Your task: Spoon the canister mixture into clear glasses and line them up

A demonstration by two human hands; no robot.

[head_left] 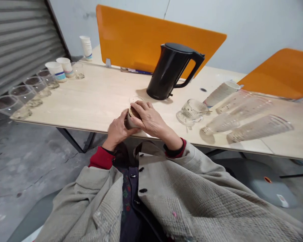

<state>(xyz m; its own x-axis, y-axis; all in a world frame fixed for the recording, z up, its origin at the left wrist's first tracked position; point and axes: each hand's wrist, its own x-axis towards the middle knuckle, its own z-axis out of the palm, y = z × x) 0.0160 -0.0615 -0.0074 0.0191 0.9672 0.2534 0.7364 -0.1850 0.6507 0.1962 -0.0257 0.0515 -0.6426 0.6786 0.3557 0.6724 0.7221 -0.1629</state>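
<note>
Both my hands are wrapped round a small paper cup [131, 118] with brown contents, near the front edge of the pale wooden table [96, 97]. My left hand [118, 131] grips its near side. My right hand [148, 117] curls over its rim and far side. A clear glass [135, 99] stands right behind the cup. A black electric kettle [170, 70] stands a little further back and to the right.
Several clear plastic cups [27, 92] with dark contents line the left edge, with two paper cups [60, 69] and a paper-cup stack [86, 47] beyond. Right: stacked clear cups lying down [252, 121], a glass mug [192, 111], a paper-cup stack [221, 93]. Orange dividers [146, 37] stand behind.
</note>
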